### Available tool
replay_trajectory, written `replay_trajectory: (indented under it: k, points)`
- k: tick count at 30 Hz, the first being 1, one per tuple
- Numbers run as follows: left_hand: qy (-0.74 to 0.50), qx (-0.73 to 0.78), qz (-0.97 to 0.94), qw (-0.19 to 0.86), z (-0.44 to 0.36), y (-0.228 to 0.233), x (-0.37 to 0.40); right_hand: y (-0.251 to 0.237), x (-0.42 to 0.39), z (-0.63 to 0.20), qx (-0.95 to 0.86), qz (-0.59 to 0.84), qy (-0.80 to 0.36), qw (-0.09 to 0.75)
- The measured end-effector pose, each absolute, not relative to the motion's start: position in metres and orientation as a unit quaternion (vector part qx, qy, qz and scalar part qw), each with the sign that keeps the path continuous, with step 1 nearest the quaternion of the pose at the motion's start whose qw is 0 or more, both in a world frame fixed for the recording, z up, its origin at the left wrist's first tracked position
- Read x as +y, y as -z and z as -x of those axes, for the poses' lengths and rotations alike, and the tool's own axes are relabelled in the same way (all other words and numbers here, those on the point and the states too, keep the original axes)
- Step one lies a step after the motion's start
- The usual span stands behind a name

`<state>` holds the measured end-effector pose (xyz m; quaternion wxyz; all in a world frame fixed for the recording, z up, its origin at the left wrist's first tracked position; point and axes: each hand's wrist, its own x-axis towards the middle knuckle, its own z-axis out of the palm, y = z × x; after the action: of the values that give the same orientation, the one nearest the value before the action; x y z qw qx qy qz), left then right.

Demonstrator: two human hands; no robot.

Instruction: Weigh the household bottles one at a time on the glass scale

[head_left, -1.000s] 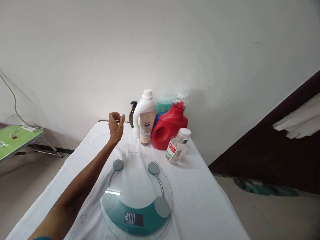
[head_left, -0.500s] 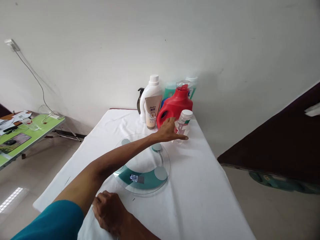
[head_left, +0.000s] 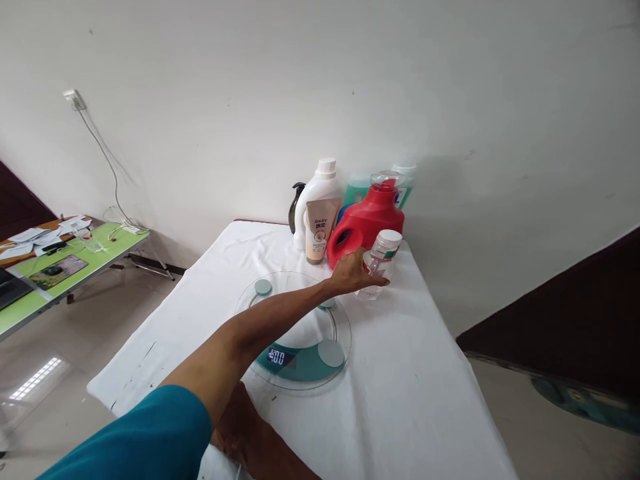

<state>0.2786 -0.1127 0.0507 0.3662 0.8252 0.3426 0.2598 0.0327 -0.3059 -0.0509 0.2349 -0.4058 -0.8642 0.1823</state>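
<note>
My left hand (head_left: pixel 351 270) reaches across the table and wraps around a clear plastic bottle (head_left: pixel 385 257) with a white cap and a partly hidden label. Its thumb lies across the near side, while the fingers are hidden behind the hand and bottle. Beneath the outstretched arm is a round glass scale (head_left: pixel 330 353), its display lit at 0.0. My right hand (head_left: pixel 237 420) rests near the front of the table, and its fingers are covered by my left arm. Just behind the bottle stands a red jug (head_left: pixel 373 217) with a handle.
Beside the jug are a beige tube (head_left: pixel 316 250), a white bottle (head_left: pixel 325 183), a dark pump bottle (head_left: pixel 295 207) and green bottles (head_left: pixel 357 190) against the wall. A white cloth (head_left: pixel 400 373) covers the table. To the left stands a green table (head_left: pixel 107 243) with papers and a cable.
My left hand has come closer around the clear bottle. My right hand has slipped further behind my left arm. The whole view has shifted, so things appear further right.
</note>
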Motion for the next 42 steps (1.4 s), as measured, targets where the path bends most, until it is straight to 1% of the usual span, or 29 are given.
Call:
replay_trajectory:
  k: [3,6,9,13,15,19,22,26,35,38,40,42]
  points:
    - [-0.29,0.33,-0.82,0.367,-0.262,-0.064,-0.121,0.039,-0.308,-0.039,-0.878,0.404,-0.166,0.197]
    - [-0.322,0.294,-0.809,0.394,-0.229,-0.092,-0.129,0.031,-0.308,-0.043,-0.888,0.392,-0.135,0.201]
    - [-0.341,0.24,-0.809,0.414,-0.185,-0.123,-0.133,0.028,-0.307,-0.045,-0.888,0.392,-0.131,0.201]
    - [-0.322,0.28,-0.822,0.378,-0.126,-0.141,-0.134,0.03,-0.308,-0.046,-0.885,0.394,-0.135,0.208]
    - [-0.307,0.313,-0.822,0.363,-0.102,-0.136,-0.135,0.031,-0.309,-0.047,-0.884,0.393,-0.132,0.217]
    - [-0.292,0.35,-0.813,0.362,-0.073,-0.112,-0.138,0.031,-0.31,-0.048,-0.884,0.391,-0.122,0.225]
    - [-0.285,0.356,-0.818,0.35,-0.063,-0.096,-0.14,0.029,-0.31,-0.049,-0.886,0.392,-0.118,0.219]
    - [-0.287,0.347,-0.824,0.344,-0.058,-0.088,-0.14,0.028,-0.311,-0.049,-0.887,0.388,-0.113,0.223]
    - [-0.292,0.283,-0.816,0.411,-0.05,-0.087,-0.131,0.033,-0.312,-0.049,-0.883,0.389,-0.1,0.242]
    - [-0.333,0.276,-0.783,0.448,-0.035,-0.085,-0.124,0.031,-0.312,-0.05,-0.884,0.389,-0.099,0.238]
    - [-0.398,0.305,-0.722,0.477,-0.023,-0.077,-0.117,0.03,-0.312,-0.05,-0.886,0.391,-0.096,0.229]
    - [-0.477,0.355,-0.642,0.484,-0.013,-0.063,-0.109,0.03,-0.311,-0.049,-0.888,0.394,-0.09,0.219]
